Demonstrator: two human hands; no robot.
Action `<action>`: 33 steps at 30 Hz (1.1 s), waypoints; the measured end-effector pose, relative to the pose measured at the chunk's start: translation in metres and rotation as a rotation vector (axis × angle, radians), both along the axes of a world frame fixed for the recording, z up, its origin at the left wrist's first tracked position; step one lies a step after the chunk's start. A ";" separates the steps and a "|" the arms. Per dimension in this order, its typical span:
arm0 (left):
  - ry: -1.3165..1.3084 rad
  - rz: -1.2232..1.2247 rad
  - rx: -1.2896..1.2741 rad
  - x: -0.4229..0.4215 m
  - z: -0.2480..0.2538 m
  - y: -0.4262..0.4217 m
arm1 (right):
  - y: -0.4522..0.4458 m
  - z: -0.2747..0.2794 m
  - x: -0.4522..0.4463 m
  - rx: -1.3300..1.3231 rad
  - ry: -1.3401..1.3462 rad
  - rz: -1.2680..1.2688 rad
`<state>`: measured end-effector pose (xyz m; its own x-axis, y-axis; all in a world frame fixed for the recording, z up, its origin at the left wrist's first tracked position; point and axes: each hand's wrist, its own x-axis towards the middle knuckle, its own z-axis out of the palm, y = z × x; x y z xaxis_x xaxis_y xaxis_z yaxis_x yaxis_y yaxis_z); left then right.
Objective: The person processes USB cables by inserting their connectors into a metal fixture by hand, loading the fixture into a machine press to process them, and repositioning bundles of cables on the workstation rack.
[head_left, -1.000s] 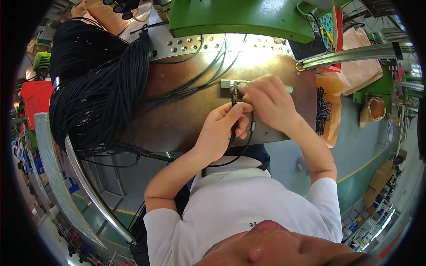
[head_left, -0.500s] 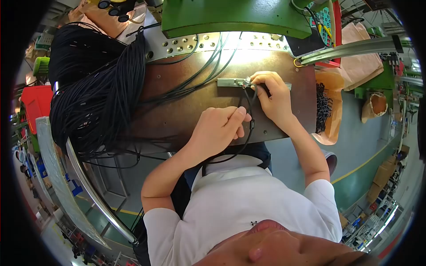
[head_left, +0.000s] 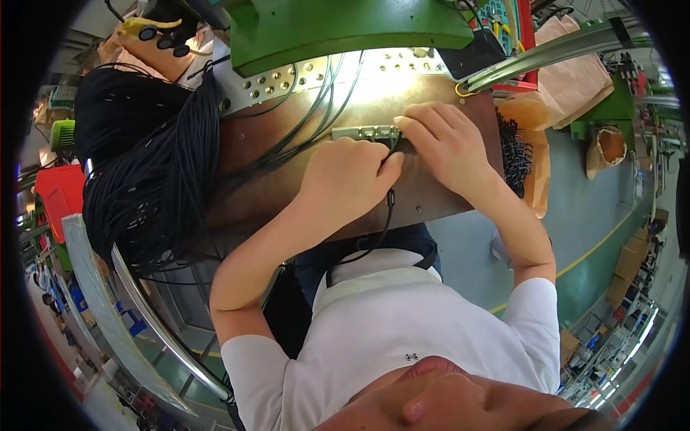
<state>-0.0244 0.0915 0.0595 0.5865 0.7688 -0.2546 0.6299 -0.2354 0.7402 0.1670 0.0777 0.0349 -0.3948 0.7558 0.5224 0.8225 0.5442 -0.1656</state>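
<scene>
Fingers of my left hand (head_left: 350, 176) are curled in, knuckles up, with the thumb laid over a black cable (head_left: 390, 205); the grip itself is hidden, so I cannot tell whether they close on it. My right hand (head_left: 445, 147) bends in from the right, its fingertips gathered narrow at the metal bar (head_left: 365, 132), and I cannot tell what, if anything, they pinch. The bar lies crosswise on the brown tabletop (head_left: 251, 151), just beyond my left knuckles, its right end covered by my right hand. From below my left thumb, the cable drops over the near edge and curves left across my lap. A thick bundle of black cables (head_left: 154, 154) hangs at the left, with thin strands running to the far side. Beyond stands a green machine (head_left: 345, 32); small black parts (head_left: 514, 161) lie at the right.
</scene>
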 end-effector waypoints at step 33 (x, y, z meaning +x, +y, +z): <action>0.187 0.083 0.644 0.011 -0.019 -0.021 | -0.121 -0.044 0.017 -0.327 -0.045 0.066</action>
